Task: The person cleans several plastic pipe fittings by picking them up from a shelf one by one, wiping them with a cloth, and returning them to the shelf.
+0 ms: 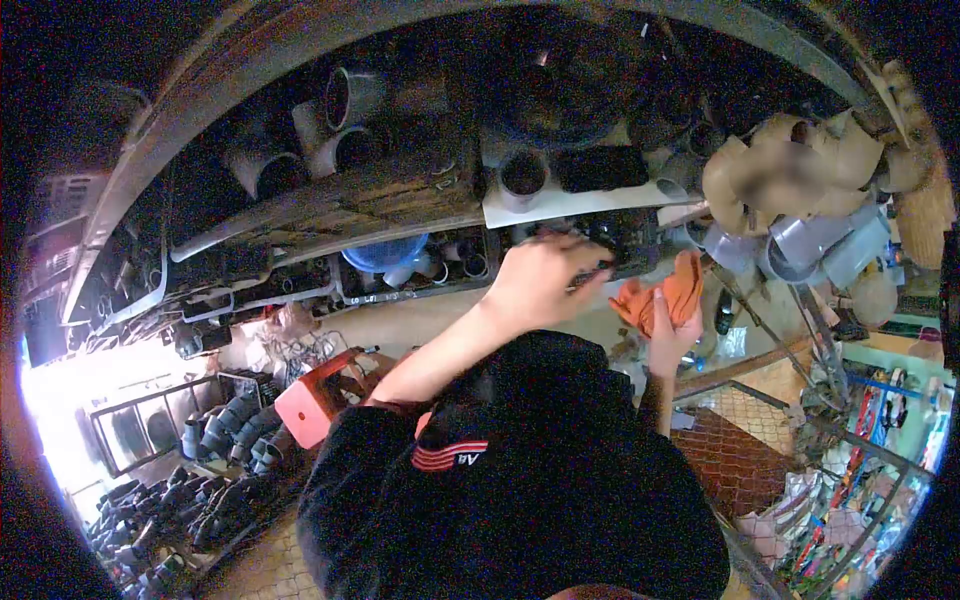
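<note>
My left hand [545,275] is raised in front of the shelf with its fingers curled round a small dark thing [590,276]; its kind is too dim to tell. Beside it, a crumpled orange cloth [680,288] is gripped in my right hand [675,330], with the thumb pressed against the folds. Just past my left hand, dark small parts [620,240] sit on the lower shelf level, partly hidden by that hand. A grey pipe fitting [522,180] stands on a white board [560,208] above.
Grey pipe fittings [352,150] rest on the wooden shelf [350,215] at upper left. A blue basin [385,253] sits below. Left of me is a red stool [305,410], with piled fittings [190,510] beyond. Larger pipes [810,240] and a wire-mesh frame [760,415] are at right.
</note>
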The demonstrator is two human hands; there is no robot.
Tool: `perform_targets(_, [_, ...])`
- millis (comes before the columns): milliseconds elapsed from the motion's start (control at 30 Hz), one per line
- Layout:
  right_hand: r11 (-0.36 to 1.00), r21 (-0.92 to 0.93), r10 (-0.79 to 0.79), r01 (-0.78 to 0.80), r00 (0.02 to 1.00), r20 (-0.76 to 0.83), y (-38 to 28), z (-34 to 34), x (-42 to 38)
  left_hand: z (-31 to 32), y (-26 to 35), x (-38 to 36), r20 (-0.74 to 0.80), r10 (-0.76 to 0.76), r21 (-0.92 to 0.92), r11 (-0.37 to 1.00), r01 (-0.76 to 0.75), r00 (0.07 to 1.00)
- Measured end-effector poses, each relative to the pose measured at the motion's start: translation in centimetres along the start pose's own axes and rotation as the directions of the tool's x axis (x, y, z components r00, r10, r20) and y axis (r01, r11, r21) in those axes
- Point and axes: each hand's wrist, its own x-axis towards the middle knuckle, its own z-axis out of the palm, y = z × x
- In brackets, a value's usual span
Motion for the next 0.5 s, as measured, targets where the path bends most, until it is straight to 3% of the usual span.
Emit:
perform_targets(67, [0.997, 0.068, -0.021, 0.023, 0.999, -0.036, -0.6, 0.4, 0.9, -3.0, 3.1, 0.8, -0.337, 0.249, 0.091, 0.968, -0.232, 0.908])
perform_targets(167, [0.998, 0.052, -0.027, 0.03, 0.998, -0.062, 1.2, 0.1, 2.0, -5.4, 5.3, 6.6, -0.58, 0.376, 0.394, 0.906, -0.155, 0.722])
perform_targets(200, [0.994, 0.106, -0.015, 0.022, 0.998, -0.066, 0.6, 0.7, 2.0, -5.7, 5.2, 8.4, -0.499, 0.299, 0.476, 0.879, -0.031, 0.813])
perform_targets(267, [0.996, 0.088, 0.009, -0.007, 1.0, -0.026, -0.8, 1.6, 1.5, -4.6, 3.7, 12.0, -0.535, 0.283, 0.652, 0.738, 0.175, 0.796])
perform_targets(367, [0.998, 0.054, -0.038, 0.037, 0.999, 0.006, -1.4, 2.5, 0.3, -4.5, 3.1, 15.9, -0.519, 0.068, 0.551, 0.789, 0.272, 0.852])
perform_targets(500, [0.999, 0.001, -0.052, 0.052, 0.997, 0.051, 1.2, 2.1, -1.5, -2.7, -0.2, 20.0, -0.461, 0.005, 0.48, 0.842, 0.245, 0.887])
